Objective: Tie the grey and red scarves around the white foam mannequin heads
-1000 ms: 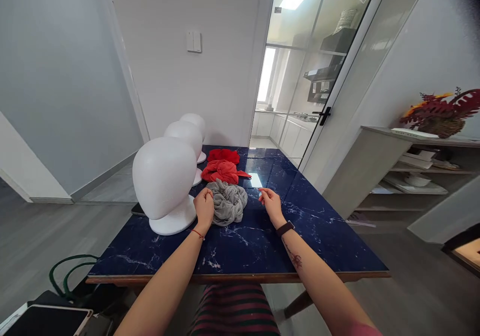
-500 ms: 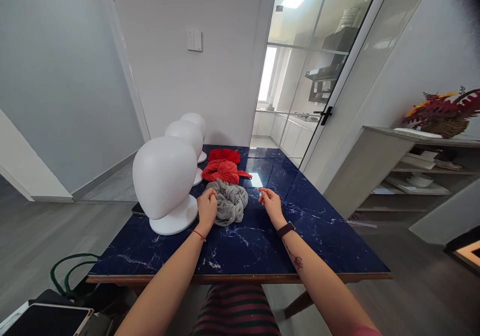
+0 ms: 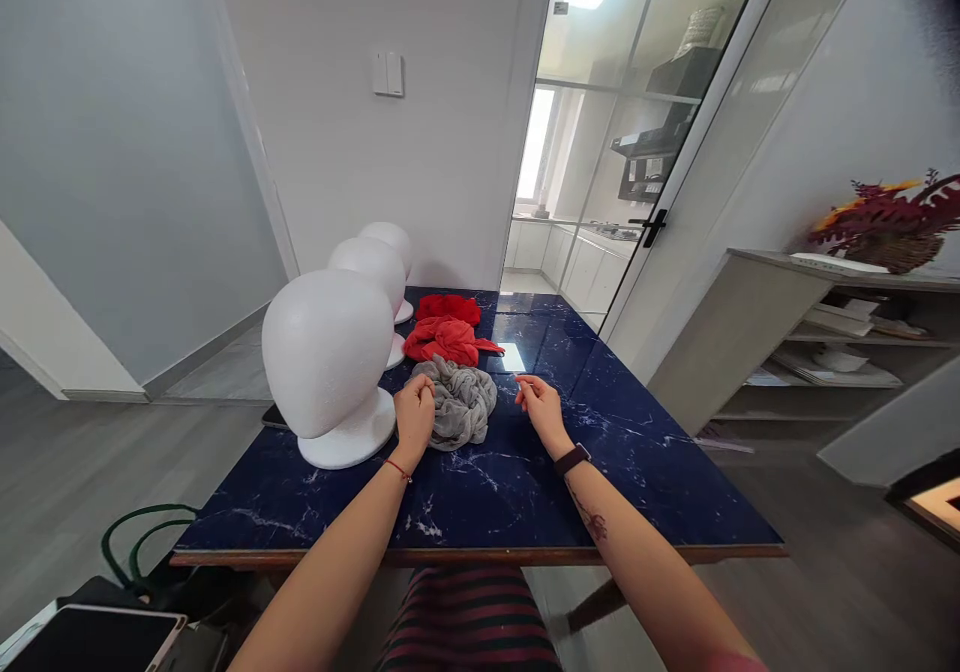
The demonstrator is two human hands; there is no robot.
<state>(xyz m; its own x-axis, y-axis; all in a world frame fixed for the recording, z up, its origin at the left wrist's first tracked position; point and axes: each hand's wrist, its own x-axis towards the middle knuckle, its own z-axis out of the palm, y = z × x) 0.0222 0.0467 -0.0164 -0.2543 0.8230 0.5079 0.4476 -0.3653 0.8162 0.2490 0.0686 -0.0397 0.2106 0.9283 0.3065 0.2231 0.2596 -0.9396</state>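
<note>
A crumpled grey scarf (image 3: 463, 404) lies bunched on the dark blue marbled table (image 3: 480, 497). My left hand (image 3: 415, 412) is closed in a loose fist at the scarf's left side, overlapping its edge in view; whether it touches the cloth I cannot tell. To the right of the scarf and apart from it, my right hand (image 3: 543, 414) has its fingers curled in, and no object shows in it. Behind the grey cloth are a coral-red scarf (image 3: 444, 340) and a deeper red scarf (image 3: 450, 308). Nearest my left hand stands a white foam head (image 3: 328, 352) on a round base.
Two more foam heads (image 3: 369, 264) stand in a row behind the first. A dark flat object (image 3: 274, 417) is partly hidden behind the nearest base. Below left, a tablet (image 3: 120, 640) lies by a bag with green handles. A shelf unit (image 3: 825, 342) and glass door stand right.
The camera view has shifted very slightly. Both hands and the scarves keep their places.
</note>
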